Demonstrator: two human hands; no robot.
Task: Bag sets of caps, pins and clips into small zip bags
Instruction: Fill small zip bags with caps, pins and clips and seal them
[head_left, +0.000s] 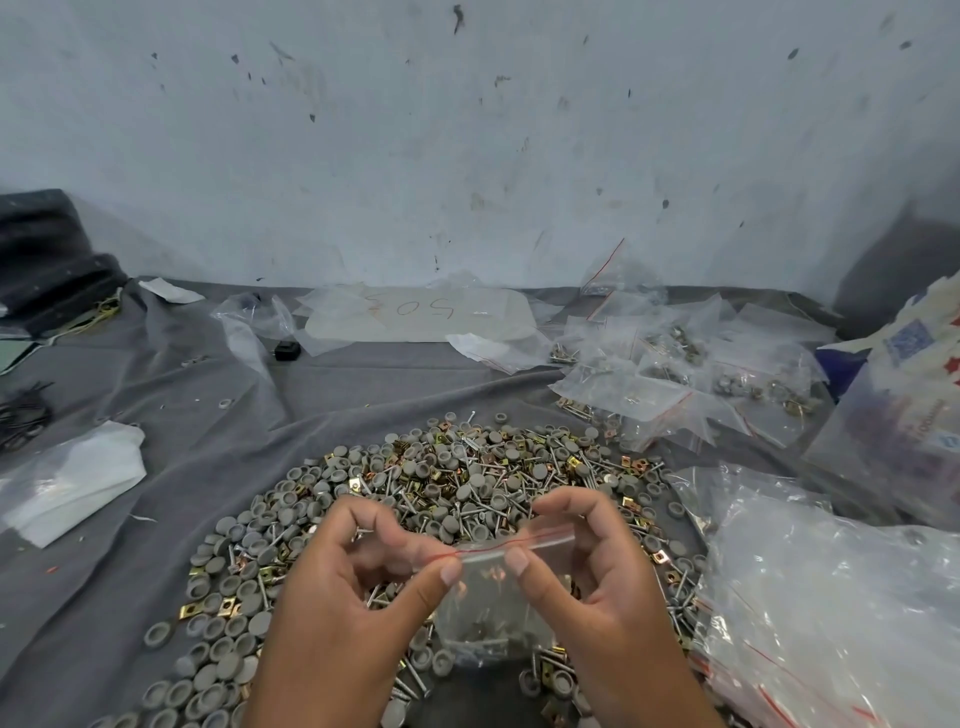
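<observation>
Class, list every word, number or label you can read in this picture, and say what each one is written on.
"50", handwritten in red and seen upside down, on the large clear plastic sheet by the wall.
Print on the paper packaging at the right edge: too blurred to read.

I see a small clear zip bag with a red line along its seal, hanging upright, a few parts gathered at its bottom. My left hand and right hand pinch its top edge side by side. Beneath it spreads a wide heap of round grey caps, slim metal pins and square brass clips. Filled bags lie piled beyond, to the right.
</observation>
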